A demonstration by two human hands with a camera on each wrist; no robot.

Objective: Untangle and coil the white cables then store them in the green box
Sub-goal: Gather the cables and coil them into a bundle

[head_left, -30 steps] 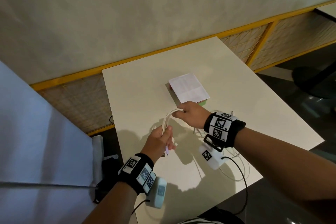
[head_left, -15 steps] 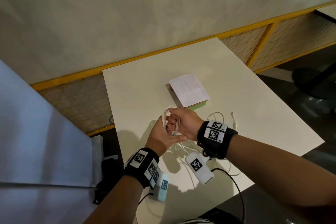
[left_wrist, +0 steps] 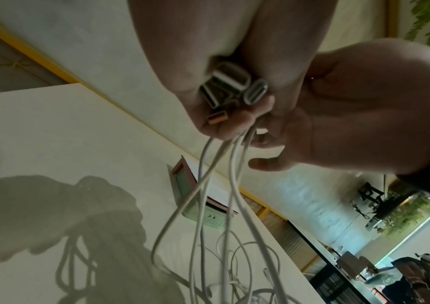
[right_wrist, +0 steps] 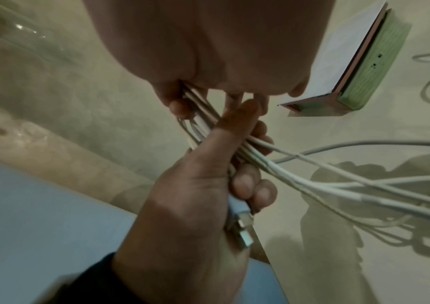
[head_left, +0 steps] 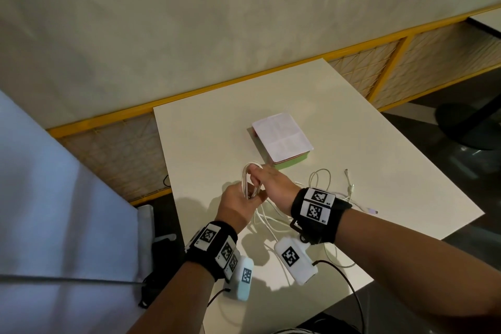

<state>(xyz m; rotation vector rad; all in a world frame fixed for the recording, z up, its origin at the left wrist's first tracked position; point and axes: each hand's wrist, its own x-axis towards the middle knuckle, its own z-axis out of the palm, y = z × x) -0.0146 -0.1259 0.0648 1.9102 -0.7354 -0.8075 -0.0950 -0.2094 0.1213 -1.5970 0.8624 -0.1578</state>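
Observation:
Several white cables [head_left: 250, 176] are folded into a narrow loop held above the white table [head_left: 206, 138]. My left hand [head_left: 244, 198] grips the loop's lower end, with the plugs [left_wrist: 229, 88] bunched in its fingers. The USB plug [right_wrist: 242, 232] sticks out below its palm. My right hand [head_left: 260, 173] pinches the loop's top strands [right_wrist: 196, 98]. Slack cable [left_wrist: 221, 185] hangs from the left hand to the table. The green box [head_left: 291, 163] lies just beyond the hands, shut, with a pink-edged lid and a white sheet [head_left: 282, 135] on top.
Loose white cable [head_left: 322, 182] with free connector ends [head_left: 349, 184] sprawls on the table right of my right wrist. The table's near edge runs under my forearms. A yellow-framed mesh rail [head_left: 271, 70] lines the far side, and a dark chair base [head_left: 471, 127] stands right.
My right hand pulled back from its stretched reach to meet my left hand, folding the cable into a short loop. Both hands shifted slightly left, uncovering more loose cable at right.

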